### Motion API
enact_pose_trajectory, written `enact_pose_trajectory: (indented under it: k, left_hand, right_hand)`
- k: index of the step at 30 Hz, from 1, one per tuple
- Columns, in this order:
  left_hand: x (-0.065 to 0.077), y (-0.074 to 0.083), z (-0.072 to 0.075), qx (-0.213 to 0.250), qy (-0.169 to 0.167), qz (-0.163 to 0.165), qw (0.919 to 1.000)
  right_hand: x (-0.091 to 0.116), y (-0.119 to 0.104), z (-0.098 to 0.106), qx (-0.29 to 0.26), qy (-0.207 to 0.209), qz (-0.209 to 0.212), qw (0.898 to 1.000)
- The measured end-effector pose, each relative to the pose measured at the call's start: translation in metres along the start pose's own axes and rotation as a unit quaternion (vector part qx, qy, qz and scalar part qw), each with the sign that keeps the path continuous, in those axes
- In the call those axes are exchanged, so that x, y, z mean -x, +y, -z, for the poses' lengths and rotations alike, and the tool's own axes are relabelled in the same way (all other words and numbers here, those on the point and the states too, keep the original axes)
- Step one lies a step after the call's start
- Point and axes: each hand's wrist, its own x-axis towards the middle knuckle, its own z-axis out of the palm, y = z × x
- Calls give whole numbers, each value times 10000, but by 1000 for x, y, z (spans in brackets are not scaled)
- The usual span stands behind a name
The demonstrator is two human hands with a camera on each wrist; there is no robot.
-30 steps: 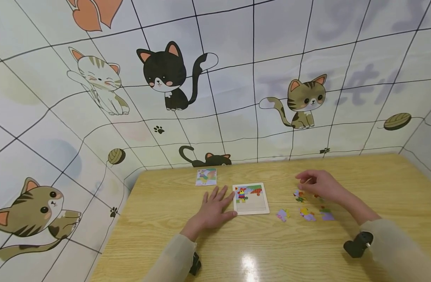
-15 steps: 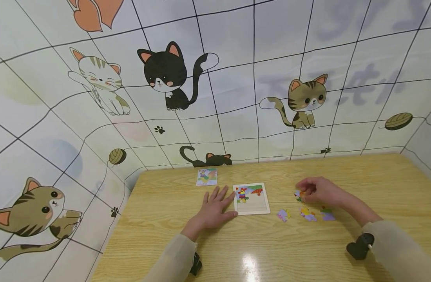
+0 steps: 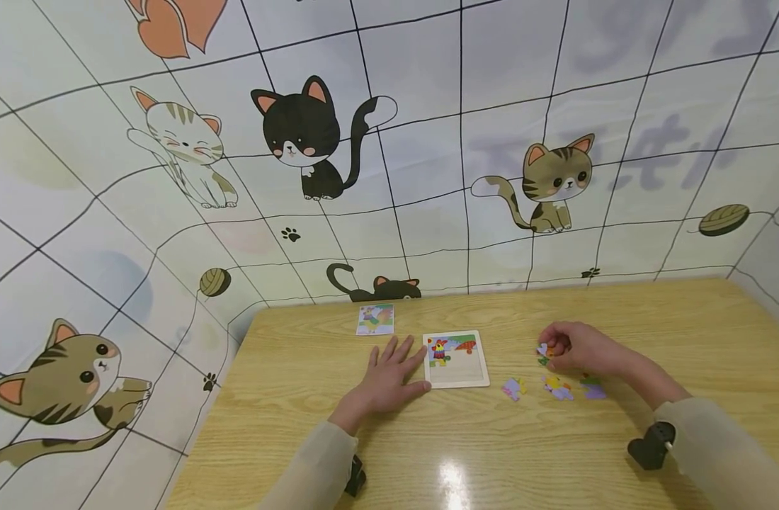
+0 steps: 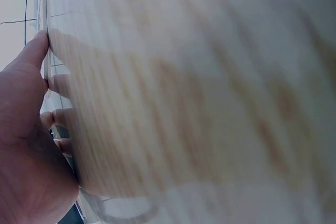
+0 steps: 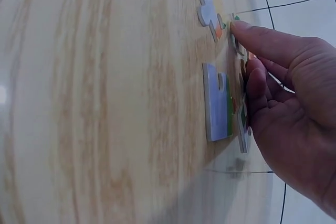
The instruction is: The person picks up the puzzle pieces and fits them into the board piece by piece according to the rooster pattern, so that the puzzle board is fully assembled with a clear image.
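My left hand [image 3: 389, 382] lies flat on the table, fingers spread, its thumb and fingertips by the left edge of a white-framed puzzle tray [image 3: 469, 370]. Joined pieces with a colourful bird [image 3: 439, 351] fill the tray's left and upper parts. To the right of the tray, my right hand [image 3: 581, 348] pinches a small multicoloured puzzle piece [image 3: 544, 350] between thumb and fingers, low over the table. In the right wrist view the thumb tip [image 5: 241, 25] presses that piece's edge, and the fingers hide most of it. Below this hand lies a purple-and-green piece [image 5: 214, 103].
Loose puzzle pieces [image 3: 512, 388] lie right of the tray, with a yellow-and-purple one [image 3: 558, 387] nearer the right hand. A picture card [image 3: 375, 320] rests behind the left hand. A wall with printed cats stands at the back edge of the wooden table [image 3: 389, 460].
My right hand has come down and slightly toward me onto the multicoloured piece, and its fingers have closed on it. The left hand and the tray stay in place.
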Motion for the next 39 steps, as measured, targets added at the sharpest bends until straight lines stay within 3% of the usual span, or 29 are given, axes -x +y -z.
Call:
enact_pose_trajectory:
  k: [9, 17, 29, 34, 39]
  left_hand:
    - [-1, -3, -1, -20, -20, 3, 10000]
    - [0, -2, 0, 32, -33, 2, 10000]
    - [1, -1, 1, 53, -62, 16, 10000]
    - [0, -1, 1, 6, -56, 41, 10000]
    - [-1, -1, 1, 0, -36, 50, 10000]
  right_hand:
    - [-6, -9, -2, -121, 289, 137, 9994]
    - [-25, -23, -18, -201, 690, 284, 9970]
    - [-55, -62, -63, -1253, 530, 418, 9898]
    - [-69, -69, -84, -1119, 508, 525, 9910]
    - [-79, -71, -98, -636, 716, 409, 9946]
